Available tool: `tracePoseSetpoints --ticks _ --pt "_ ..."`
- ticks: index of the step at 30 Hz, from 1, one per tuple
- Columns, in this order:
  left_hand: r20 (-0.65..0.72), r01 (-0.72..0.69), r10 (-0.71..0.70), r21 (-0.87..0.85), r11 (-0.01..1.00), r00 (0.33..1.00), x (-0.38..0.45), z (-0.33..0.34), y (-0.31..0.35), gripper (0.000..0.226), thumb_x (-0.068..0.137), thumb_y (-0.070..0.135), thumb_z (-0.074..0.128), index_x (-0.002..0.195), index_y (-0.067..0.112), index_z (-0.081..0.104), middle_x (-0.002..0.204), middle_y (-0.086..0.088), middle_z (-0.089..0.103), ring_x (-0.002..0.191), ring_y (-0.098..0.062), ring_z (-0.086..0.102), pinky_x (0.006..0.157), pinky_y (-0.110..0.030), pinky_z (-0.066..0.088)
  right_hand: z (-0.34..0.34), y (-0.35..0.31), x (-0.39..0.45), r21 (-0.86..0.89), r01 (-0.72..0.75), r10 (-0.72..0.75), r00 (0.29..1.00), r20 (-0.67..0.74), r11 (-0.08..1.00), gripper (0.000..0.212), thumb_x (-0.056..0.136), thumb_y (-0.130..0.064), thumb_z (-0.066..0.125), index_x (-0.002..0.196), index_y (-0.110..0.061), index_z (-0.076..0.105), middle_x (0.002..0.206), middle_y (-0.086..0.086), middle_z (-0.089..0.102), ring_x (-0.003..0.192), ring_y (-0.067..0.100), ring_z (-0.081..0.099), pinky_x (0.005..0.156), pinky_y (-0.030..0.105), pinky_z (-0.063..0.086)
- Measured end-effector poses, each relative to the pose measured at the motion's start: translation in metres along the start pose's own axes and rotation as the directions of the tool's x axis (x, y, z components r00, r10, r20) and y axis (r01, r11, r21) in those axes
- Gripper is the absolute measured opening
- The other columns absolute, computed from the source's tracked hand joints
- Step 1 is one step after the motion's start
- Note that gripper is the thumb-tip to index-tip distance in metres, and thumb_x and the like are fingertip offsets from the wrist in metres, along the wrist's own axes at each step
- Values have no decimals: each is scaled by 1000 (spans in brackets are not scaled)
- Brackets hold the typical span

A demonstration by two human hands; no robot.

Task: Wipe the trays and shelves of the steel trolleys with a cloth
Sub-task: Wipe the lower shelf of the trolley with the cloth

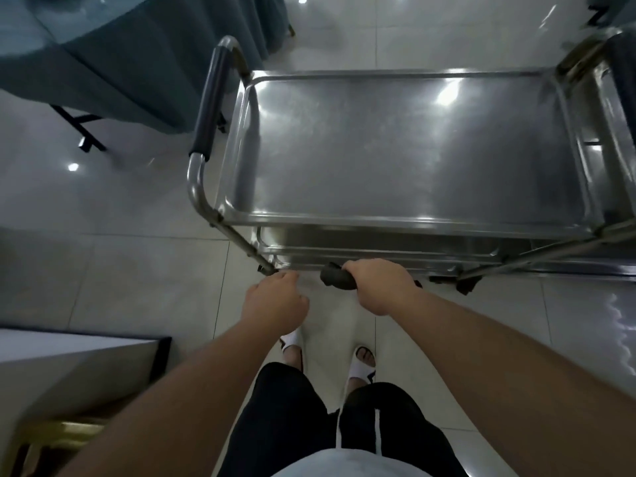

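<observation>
A steel trolley stands in front of me, its top tray [413, 149] bare and shiny, with lower shelves [378, 251] showing under the near rim. My right hand [378, 290] grips a bunched dark cloth [335, 277] just in front of the lowest shelf's near edge. My left hand [275, 302] hovers with loosely curled fingers beside the trolley's near left leg [241, 242] and holds nothing. A dark padded handle [211, 101] runs along the trolley's left end.
A table draped in teal cloth [137, 56] stands at the far left. A grey cabinet edge [86, 359] lies at my near left. A second steel trolley frame [612, 132] adjoins on the right. The floor is glossy pale tile [103, 208].
</observation>
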State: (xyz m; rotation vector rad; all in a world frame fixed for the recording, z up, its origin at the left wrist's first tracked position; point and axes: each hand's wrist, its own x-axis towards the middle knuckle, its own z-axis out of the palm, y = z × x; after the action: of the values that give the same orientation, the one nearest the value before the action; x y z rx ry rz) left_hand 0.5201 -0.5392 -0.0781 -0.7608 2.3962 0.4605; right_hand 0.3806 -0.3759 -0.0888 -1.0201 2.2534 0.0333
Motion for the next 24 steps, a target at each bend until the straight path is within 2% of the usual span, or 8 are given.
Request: tracePoseSetpoints --ticks 6,11,15,18,24 --pt "51 30 -31 23 999 998 -3 12 -45 59 99 39 46 155 24 43 156 -2 50 138 -27 50 109 -44 37 15 -33 16 13 -21 21 1000 -9 1000 48 91 -13 62 134 -32 52 115 -4 63 100 23 62 85 48 58" --pt "94 30 -32 21 999 995 17 24 -96 62 99 40 46 159 25 40 156 -2 50 139 -28 49 111 -45 37 33 -69 51 42 -74 75 997 -17 996 45 91 -14 61 130 -34 53 110 -4 62 90 23 59 74 42 52" --pt "148 47 -47 5 999 988 42 39 -135 59 100 39 46 157 23 42 153 -5 52 137 -30 50 110 -47 38 55 -92 80 111 -131 134 991 -20 985 47 91 -14 60 133 -34 52 112 -2 65 94 26 63 79 46 57" --pt "171 72 -70 -6 997 983 64 48 -156 60 100 39 45 158 23 40 152 -7 53 136 -32 51 107 -47 40 69 -99 104 179 -159 166 986 -28 971 45 93 -16 58 134 -32 52 114 0 65 95 28 64 75 42 54" --pt "131 154 -147 -46 987 980 103 59 -175 63 98 41 47 158 24 40 150 -7 55 133 -33 55 104 -46 43 79 -100 147 268 -175 192 981 -39 947 42 90 -12 60 130 -25 57 112 6 67 98 32 65 79 46 58"
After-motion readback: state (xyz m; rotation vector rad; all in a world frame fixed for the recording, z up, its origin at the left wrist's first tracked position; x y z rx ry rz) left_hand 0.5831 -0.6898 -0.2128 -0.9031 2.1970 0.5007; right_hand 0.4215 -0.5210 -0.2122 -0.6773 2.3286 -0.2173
